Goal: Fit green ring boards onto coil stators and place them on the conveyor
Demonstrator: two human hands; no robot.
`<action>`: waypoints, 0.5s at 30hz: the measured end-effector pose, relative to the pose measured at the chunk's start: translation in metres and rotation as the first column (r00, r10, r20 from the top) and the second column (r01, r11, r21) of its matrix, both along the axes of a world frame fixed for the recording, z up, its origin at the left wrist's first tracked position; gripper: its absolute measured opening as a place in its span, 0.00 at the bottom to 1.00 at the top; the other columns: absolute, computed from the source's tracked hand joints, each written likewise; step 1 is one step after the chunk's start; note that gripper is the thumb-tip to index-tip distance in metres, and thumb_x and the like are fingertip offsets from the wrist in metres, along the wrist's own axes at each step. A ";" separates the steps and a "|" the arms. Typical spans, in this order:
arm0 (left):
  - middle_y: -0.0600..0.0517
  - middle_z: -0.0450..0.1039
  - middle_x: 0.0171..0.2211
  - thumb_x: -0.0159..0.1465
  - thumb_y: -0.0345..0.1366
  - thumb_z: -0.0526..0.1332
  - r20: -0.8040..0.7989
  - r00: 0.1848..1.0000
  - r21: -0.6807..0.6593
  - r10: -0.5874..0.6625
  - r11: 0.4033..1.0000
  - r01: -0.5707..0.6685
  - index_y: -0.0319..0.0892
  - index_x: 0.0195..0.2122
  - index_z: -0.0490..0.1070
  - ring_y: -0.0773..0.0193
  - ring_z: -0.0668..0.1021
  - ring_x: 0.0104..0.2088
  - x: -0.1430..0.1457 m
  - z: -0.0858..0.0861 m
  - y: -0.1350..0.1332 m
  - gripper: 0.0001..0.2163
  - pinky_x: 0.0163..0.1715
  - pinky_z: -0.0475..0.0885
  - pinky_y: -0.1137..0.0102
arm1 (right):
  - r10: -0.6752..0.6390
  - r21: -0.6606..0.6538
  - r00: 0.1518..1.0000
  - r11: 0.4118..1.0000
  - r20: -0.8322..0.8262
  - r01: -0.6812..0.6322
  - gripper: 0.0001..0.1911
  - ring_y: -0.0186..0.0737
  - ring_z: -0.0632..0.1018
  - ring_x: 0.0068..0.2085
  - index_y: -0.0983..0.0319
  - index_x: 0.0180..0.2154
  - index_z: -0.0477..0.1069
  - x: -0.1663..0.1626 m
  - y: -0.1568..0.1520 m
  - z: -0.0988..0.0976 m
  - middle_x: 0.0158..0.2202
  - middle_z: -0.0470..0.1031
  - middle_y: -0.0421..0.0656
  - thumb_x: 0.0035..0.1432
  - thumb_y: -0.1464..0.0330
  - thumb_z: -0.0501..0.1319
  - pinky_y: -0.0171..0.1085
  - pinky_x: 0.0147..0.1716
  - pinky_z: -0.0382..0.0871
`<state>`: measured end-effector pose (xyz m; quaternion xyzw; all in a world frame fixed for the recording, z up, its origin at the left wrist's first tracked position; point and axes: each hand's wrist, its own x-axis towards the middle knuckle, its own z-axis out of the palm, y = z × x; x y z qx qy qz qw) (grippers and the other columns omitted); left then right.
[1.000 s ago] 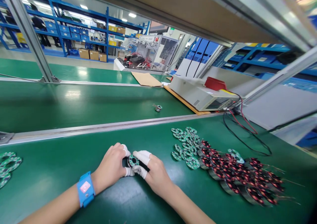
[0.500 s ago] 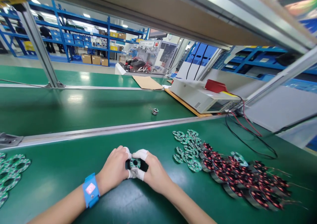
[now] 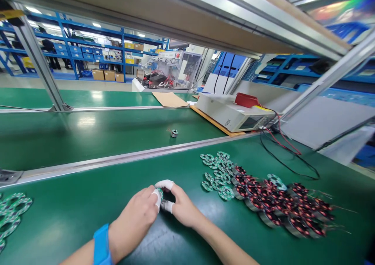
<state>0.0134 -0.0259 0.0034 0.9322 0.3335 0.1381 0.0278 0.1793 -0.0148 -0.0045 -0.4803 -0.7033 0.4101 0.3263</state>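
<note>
Near the front middle of the bench, both hands are at a small part with a round green circuit board (image 3: 161,193) on it. My left hand (image 3: 140,207), with a blue wrist strap (image 3: 101,244), is curled over the part and hides most of it. White finger cots cover the fingertips. My right hand (image 3: 182,205) grips the part from the right between thumb and forefinger, also in white cots. What lies under the board cannot be made out. To the right are loose ring-shaped green boards (image 3: 226,193) and many copper-wound motor stators (image 3: 269,219).
More ring boards (image 3: 13,214) lie at the left edge. One stator with a board (image 3: 174,133) stands beyond the metal rail (image 3: 123,154). A grey instrument (image 3: 225,110) with red and black cables sits at the back right. A shelf frame (image 3: 205,20) hangs overhead.
My left hand has turned over the part, its back now facing up and covering most of the board. My right hand stays on its right side. The view has shifted slightly.
</note>
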 end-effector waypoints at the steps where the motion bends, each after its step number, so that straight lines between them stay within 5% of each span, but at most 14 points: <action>1: 0.44 0.72 0.40 0.59 0.17 0.47 -0.026 1.000 0.051 -0.013 0.999 0.015 0.35 0.39 0.70 0.55 0.73 0.45 0.000 -0.004 -0.001 0.16 0.45 0.71 0.63 | -0.008 -0.005 1.000 1.000 0.007 0.008 0.20 0.41 0.73 0.40 0.61 0.41 0.70 -0.001 0.000 0.000 0.38 0.73 0.43 0.43 0.79 0.60 0.41 0.43 0.67; 4: 0.40 0.71 0.45 0.57 0.17 0.48 -0.071 0.997 0.086 -0.026 0.996 0.032 0.33 0.42 0.70 0.51 0.70 0.51 -0.002 -0.003 -0.002 0.17 0.49 0.69 0.60 | -0.022 0.028 0.997 0.999 0.075 0.020 0.21 0.42 0.73 0.42 0.62 0.43 0.69 0.003 -0.003 0.011 0.41 0.73 0.45 0.44 0.77 0.60 0.41 0.44 0.66; 7: 0.45 0.72 0.42 0.58 0.20 0.50 0.023 1.000 -0.127 0.016 0.992 -0.013 0.38 0.40 0.71 0.57 0.73 0.45 -0.007 0.010 0.000 0.14 0.47 0.70 0.65 | -0.070 0.082 0.965 0.995 0.251 0.051 0.16 0.41 0.73 0.39 0.62 0.38 0.72 0.012 -0.010 0.035 0.37 0.74 0.44 0.45 0.78 0.59 0.39 0.41 0.67; 10: 0.46 0.69 0.46 0.59 0.28 0.56 0.188 0.974 -0.321 0.128 0.945 -0.062 0.41 0.47 0.68 0.59 0.72 0.45 -0.007 0.018 0.004 0.14 0.48 0.68 0.66 | 0.236 -0.126 0.935 0.970 0.264 -0.210 0.12 0.33 0.73 0.27 0.63 0.26 0.73 0.013 -0.020 0.048 0.24 0.73 0.38 0.42 0.82 0.56 0.29 0.28 0.66; 12: 0.45 0.68 0.47 0.59 0.33 0.58 0.249 0.948 -0.391 0.196 0.916 -0.087 0.40 0.50 0.65 0.58 0.72 0.46 -0.006 0.017 0.013 0.16 0.49 0.67 0.66 | 0.485 -0.227 0.862 0.865 0.146 -0.448 0.15 0.29 0.71 0.23 0.63 0.26 0.75 0.006 -0.025 0.040 0.21 0.70 0.35 0.40 0.83 0.55 0.25 0.24 0.63; 15: 0.49 0.72 0.37 0.60 0.34 0.57 0.266 0.922 -0.410 0.282 0.899 -0.157 0.41 0.38 0.70 0.62 0.74 0.38 -0.019 0.015 0.049 0.07 0.41 0.69 0.71 | 0.606 -0.125 0.783 0.796 0.140 -0.593 0.16 0.28 0.70 0.26 0.61 0.31 0.76 -0.011 -0.030 0.008 0.25 0.71 0.35 0.43 0.82 0.55 0.23 0.26 0.63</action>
